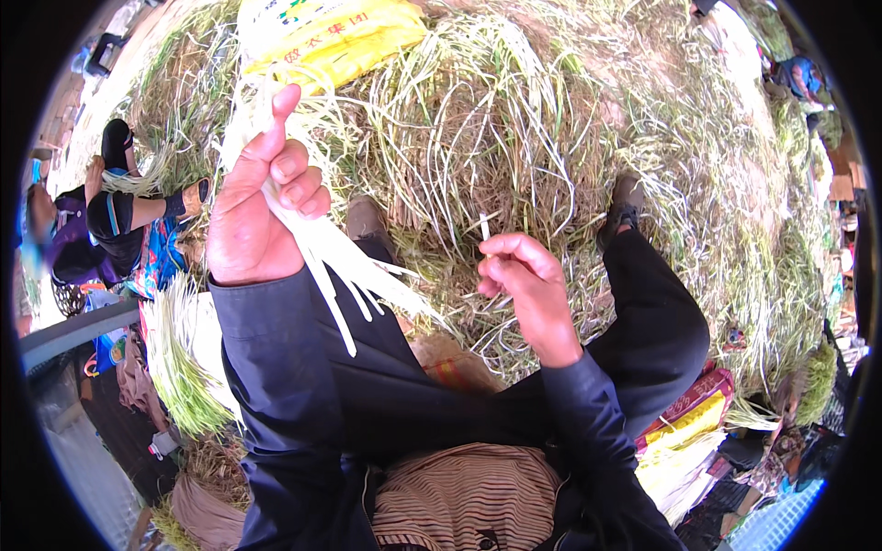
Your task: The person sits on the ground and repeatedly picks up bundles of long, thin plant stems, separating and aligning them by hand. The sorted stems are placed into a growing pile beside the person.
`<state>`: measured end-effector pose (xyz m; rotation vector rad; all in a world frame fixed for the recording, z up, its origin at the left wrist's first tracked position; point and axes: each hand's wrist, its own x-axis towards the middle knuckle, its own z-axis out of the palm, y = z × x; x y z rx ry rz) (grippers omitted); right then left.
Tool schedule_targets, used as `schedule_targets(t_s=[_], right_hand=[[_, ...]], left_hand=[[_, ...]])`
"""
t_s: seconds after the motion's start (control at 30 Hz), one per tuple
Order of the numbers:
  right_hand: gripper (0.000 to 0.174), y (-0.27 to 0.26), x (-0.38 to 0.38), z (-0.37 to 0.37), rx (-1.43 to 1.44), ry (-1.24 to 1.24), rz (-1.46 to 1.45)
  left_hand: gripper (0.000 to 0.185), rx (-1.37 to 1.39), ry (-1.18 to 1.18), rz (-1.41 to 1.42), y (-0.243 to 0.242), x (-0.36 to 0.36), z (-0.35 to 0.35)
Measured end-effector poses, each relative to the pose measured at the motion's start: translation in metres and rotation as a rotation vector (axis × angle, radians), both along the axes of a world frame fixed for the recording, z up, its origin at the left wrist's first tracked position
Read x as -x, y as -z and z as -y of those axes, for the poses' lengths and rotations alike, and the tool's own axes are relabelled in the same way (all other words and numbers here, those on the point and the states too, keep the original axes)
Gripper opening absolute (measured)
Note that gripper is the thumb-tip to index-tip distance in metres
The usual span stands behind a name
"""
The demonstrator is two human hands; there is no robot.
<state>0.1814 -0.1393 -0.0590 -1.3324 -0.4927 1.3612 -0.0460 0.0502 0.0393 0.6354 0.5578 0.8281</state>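
Observation:
My left hand [258, 200] is closed around a bunch of pale, slender plant stalks [344, 265], which look like garlic scapes. Their whitish ends fan out below the palm, above my left thigh, while the other ends pass up behind the fingers in bright glare. My right hand [530, 289] pinches a short, thin white piece [484, 226] between thumb and fingers; whether it is a bit of stalk or something else cannot be told. Between my feet lies a heap of green and dry stalks [475, 138].
A yellow printed sack [337, 41] lies beyond the heap. Tied-looking bunches of stalks [182, 365] rest at my left, near a metal bar [79, 334]. Another seated person [114, 213] is on the left. A red and yellow sack [689, 413] sits by my right knee.

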Motion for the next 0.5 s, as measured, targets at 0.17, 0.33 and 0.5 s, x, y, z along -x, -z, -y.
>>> schedule_targets(t_s=[0.17,0.33,0.5], right_hand=[[0.018,-0.079,0.013,0.013,-0.22,0.0,-0.05],[0.03,-0.135,0.028,0.031,-0.52,-0.097,-0.16],[0.057,-0.154,0.034,0.035,-0.861,-0.29,-0.406]], left_hand=[[0.05,0.0,-0.048,0.028,0.002,-0.004,0.003],[0.051,-0.003,-0.083,0.011,0.001,0.002,0.006],[0.05,0.013,-0.106,-0.003,-0.001,0.0,0.008]])
